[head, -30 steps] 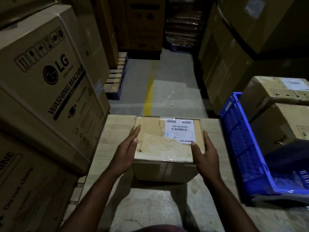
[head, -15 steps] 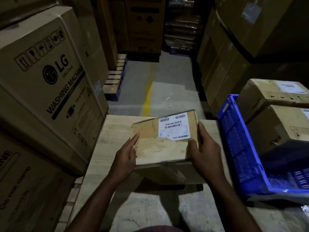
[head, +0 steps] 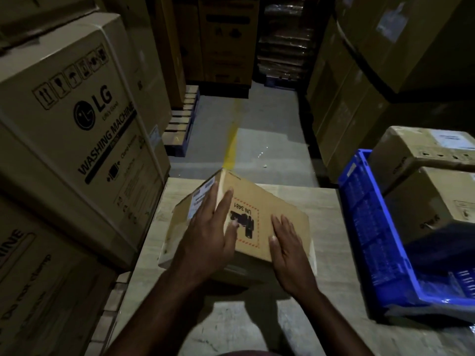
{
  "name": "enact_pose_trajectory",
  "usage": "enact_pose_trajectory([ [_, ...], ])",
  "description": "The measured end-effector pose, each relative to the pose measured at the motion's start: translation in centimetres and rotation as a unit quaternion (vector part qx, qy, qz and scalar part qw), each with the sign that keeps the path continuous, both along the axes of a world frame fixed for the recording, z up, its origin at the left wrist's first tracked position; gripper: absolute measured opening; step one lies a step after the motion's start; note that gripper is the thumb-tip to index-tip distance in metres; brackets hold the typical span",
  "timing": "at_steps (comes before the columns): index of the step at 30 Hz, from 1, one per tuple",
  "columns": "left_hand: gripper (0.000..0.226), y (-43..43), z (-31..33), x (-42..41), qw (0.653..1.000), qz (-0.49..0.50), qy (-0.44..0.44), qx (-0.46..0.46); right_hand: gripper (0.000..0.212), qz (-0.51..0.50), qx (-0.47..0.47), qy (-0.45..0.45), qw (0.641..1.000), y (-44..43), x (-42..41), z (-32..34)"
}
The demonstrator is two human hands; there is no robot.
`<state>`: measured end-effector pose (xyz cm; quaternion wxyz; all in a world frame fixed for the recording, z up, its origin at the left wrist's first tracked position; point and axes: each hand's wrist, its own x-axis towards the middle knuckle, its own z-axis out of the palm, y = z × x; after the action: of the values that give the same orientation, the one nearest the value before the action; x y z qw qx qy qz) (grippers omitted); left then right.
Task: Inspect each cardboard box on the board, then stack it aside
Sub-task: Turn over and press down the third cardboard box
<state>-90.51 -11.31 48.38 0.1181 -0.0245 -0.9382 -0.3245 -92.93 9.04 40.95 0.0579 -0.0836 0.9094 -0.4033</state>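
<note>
Off to the left of my left hand, tall washing-machine cartons (head: 77, 129) stand stacked against the edge of the board (head: 331, 227) I am working at. My left hand (head: 208, 237) lies spread over the cardboard box (head: 272, 209), palm down on its left side and fingers straight, reaching across the raised ridge where two faces meet; nothing is curled or pinched, the hand simply presses flat. Just under those fingers, on the face sloping away to the left, a white shipping label (head: 201, 201) is half covered by them. The box sits between my two hands, above the middle of the board, tipped so that one long edge points up and away from me; whether its underside touches the board I cannot tell, since shadow fills the space below it. On the face turned toward me, between my hands, is a red-dashed UN 3481 mark (head: 245, 223). My right hand (head: 288, 250) rests flat on the near right part of that same face, fingers straight and together, thumb beside the mark, gripping nothing. Beyond my right hand the bare board runs up to a blue crate (head: 370, 227), which stands near the box but apart from it. One brown carton (head: 434, 206) sits in the crate and another carton (head: 413, 150) lies on top of it.
</note>
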Motion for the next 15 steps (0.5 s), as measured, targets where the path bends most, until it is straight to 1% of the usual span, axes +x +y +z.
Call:
enact_pose_trajectory([
  [2, 0.054, -1.2, -0.7, 0.0, 1.000, 0.012, 0.008, -0.006, 0.064, -0.037, 0.047, -0.033, 0.998, 1.6, -0.6, -1.3],
  [4, 0.051, -2.4, -1.4, 0.0, 1.000, 0.005, 0.010, -0.001, 0.064, -0.092, 0.097, -0.070, 0.989, 3.0, -0.9, -2.3],
  [6, 0.053, -3.5, -2.0, 0.2, 1.000, 0.003, 0.013, 0.008, 0.060, -0.124, 0.098, -0.101, 0.982, 3.5, -1.0, -2.6],
  [7, 0.052, -4.0, -2.2, 0.2, 1.000, 0.004, 0.018, 0.014, 0.061, -0.130, 0.070, -0.104, 0.984, 3.4, -1.1, -2.6],
  [9, 0.052, -4.6, -2.7, 0.4, 0.999, 0.002, 0.030, 0.041, 0.064, -0.140, 0.032, -0.079, 0.986, 2.7, -1.0, -2.1],
  [12, 0.056, -5.4, -3.8, 0.7, 0.995, 0.006, 0.026, 0.101, 0.057, -0.145, 0.067, -0.021, 0.987, 1.8, -1.0, -1.5],
  [15, 0.054, -5.6, -6.6, 1.6, 0.989, 0.030, 0.014, 0.147, 0.053, -0.129, 0.109, 0.018, 0.985, 2.0, -0.9, -1.4],
])
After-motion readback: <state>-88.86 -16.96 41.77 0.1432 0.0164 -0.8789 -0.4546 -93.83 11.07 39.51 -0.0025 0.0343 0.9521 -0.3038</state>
